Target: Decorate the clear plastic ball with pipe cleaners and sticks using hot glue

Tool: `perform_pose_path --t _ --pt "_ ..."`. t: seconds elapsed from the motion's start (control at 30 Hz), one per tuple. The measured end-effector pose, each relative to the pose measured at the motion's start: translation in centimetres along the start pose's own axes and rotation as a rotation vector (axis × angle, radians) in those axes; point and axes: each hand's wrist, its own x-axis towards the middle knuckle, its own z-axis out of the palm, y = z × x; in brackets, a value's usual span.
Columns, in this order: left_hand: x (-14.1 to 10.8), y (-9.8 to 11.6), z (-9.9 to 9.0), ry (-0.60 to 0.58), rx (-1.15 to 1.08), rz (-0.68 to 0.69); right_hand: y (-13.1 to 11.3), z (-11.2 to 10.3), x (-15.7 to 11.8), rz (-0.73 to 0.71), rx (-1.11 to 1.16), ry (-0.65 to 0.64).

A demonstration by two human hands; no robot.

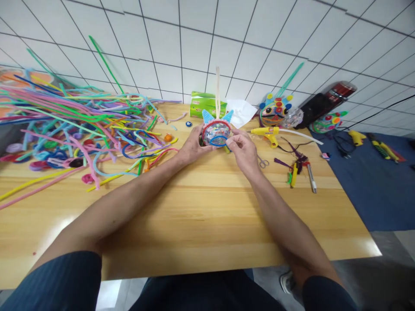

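Note:
A round clear craft ball (215, 129) with a red fuzzy rim, two light blue ear shapes and a pale loop on top stands near the wall. My left hand (194, 144) is closed round its left side. At its right front, my right hand (241, 147) pinches the edge of a blue ring (218, 141) that lies against the ball's front. Behind the ball is a green tissue pack (198, 105). Just right of my right hand lie scissors (263, 162) and a yellow glue gun (269, 134).
Pipe cleaners (94, 116) are heaped across the left side. At the back right stand a decorated ball (274, 111), another decorated ball (326, 123) and a dark bottle (327, 103). Tassels (300, 160) and a pen (312, 178) lie at right. Beyond is a blue surface (372, 185).

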Motion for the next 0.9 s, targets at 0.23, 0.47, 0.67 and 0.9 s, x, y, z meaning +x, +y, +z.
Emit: perform_pose_path --t 0.23,0.47,0.67,0.9 --pt "-0.2 -0.1 0.1 0.050 0.092 0.016 -1.6 0.9 0.3 -0.081 -0.146 0.030" --pt "-0.5 1.7 -0.5 0.006 0.026 -0.016 -2.2 1.9 0.8 -0.096 -0.179 0.034" --pt "-0.6 2.5 -0.8 -0.015 -0.210 -0.135 -1.2 2.8 0.8 -0.126 -0.178 0.097" --pt "-0.3 1.7 -1.0 0.043 -0.186 -0.149 -1.2 3.7 0.5 -0.139 -0.216 0.132"
